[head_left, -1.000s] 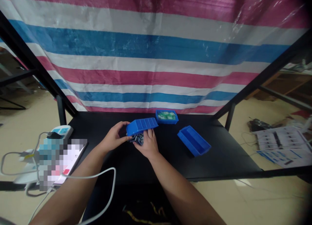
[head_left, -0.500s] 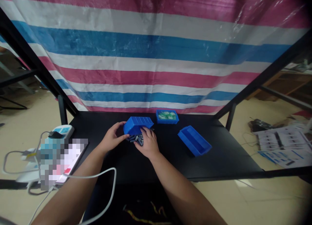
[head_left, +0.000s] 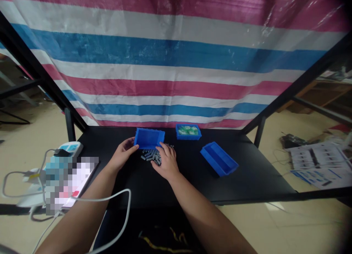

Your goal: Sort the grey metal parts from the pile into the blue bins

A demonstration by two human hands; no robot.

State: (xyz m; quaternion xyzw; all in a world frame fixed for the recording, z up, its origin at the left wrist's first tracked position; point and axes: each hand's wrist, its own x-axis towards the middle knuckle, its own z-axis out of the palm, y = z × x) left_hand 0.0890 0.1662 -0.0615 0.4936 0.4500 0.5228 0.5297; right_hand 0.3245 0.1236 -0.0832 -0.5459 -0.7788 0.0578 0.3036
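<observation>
A blue bin (head_left: 148, 138) is tipped so its hollow inside faces me, just behind a pile of small grey metal parts (head_left: 150, 155) on the black table. My left hand (head_left: 123, 154) grips the bin's left end, thumb at its lower corner. At the right, my right hand (head_left: 167, 159) has its fingers spread, with fingertips by the bin's lower right corner and over the pile. Some of the parts lie under and behind the right hand, partly hidden. No parts show inside the bin.
Behind to the right sits a blue bin with green and white packets (head_left: 188, 131). An empty blue bin (head_left: 219, 159) lies at an angle on the right of the table (head_left: 247, 177). At left are a power strip (head_left: 72, 147), a blurred-out screen and a white cable (head_left: 128, 202).
The bin has turned from mouth-down to showing its inside, shifting slightly left with my left hand. More of the grey pile shows. My right hand has barely moved.
</observation>
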